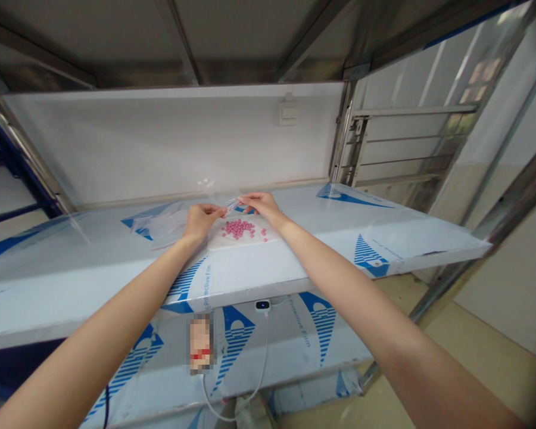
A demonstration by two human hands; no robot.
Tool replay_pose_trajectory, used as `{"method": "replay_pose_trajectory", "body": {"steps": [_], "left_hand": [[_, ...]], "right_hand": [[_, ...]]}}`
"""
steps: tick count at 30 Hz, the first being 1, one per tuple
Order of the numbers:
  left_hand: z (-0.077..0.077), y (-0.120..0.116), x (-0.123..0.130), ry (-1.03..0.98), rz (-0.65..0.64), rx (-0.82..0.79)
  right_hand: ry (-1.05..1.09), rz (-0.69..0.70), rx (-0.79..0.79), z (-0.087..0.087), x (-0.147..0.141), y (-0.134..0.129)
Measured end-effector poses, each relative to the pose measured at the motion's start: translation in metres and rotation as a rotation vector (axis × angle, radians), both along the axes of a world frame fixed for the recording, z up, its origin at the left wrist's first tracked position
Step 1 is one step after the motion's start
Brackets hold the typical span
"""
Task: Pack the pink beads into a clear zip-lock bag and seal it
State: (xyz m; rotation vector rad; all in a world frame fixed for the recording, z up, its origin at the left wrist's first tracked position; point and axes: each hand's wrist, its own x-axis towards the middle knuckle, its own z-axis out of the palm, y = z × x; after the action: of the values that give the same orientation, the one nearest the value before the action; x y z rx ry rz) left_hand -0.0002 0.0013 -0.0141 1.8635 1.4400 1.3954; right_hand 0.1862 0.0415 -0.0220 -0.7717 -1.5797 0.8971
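Both hands [199, 220] [262, 205] pinch clear plastic [233, 206]; pink beads [238, 229] just below, between them.

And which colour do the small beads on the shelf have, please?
The beads are pink, best seen in the head view.

Both arms are bare and stretched out in front, the left arm [111, 322] and the right arm [361, 304] slanting inward toward each other. The left hand [199, 220] turns in at the wrist [191, 239], its fingertips [224, 211] drawn together in a pinch. Facing it, the right hand [261, 207] (a touch farther forward, from where I stand) points leftward, back uppermost, pinching likewise. The two hands are near each other, not touching.
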Motion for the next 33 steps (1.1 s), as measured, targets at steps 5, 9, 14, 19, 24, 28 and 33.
{"method": "replay_pose_trajectory", "body": {"steps": [5, 9, 14, 19, 24, 28, 33], "left_hand": [[0.002, -0.001, 0.000, 0.049, -0.028, 0.017], [0.002, 0.000, -0.002, 0.118, 0.039, 0.088], [0.002, 0.002, -0.003, 0.215, 0.110, 0.169], [-0.001, 0.003, -0.002, 0.168, 0.039, 0.111], [-0.001, 0.000, -0.001, 0.051, -0.043, 0.056], [0.000, 0.001, -0.003, 0.081, -0.027, 0.067], [-0.001, 0.002, -0.003, 0.112, -0.019, 0.100]], "right_hand": [[0.030, 0.006, -0.017, 0.000, 0.001, 0.001], [0.025, 0.023, -0.038, 0.002, -0.001, -0.002], [0.013, 0.019, -0.040, 0.006, -0.006, -0.005], [-0.029, -0.020, -0.017, 0.006, -0.005, -0.004], [-0.028, 0.017, 0.021, 0.005, -0.006, -0.006], [-0.087, 0.072, 0.019, 0.005, -0.010, -0.011], [-0.090, 0.099, 0.014, 0.005, -0.012, -0.011]]}}
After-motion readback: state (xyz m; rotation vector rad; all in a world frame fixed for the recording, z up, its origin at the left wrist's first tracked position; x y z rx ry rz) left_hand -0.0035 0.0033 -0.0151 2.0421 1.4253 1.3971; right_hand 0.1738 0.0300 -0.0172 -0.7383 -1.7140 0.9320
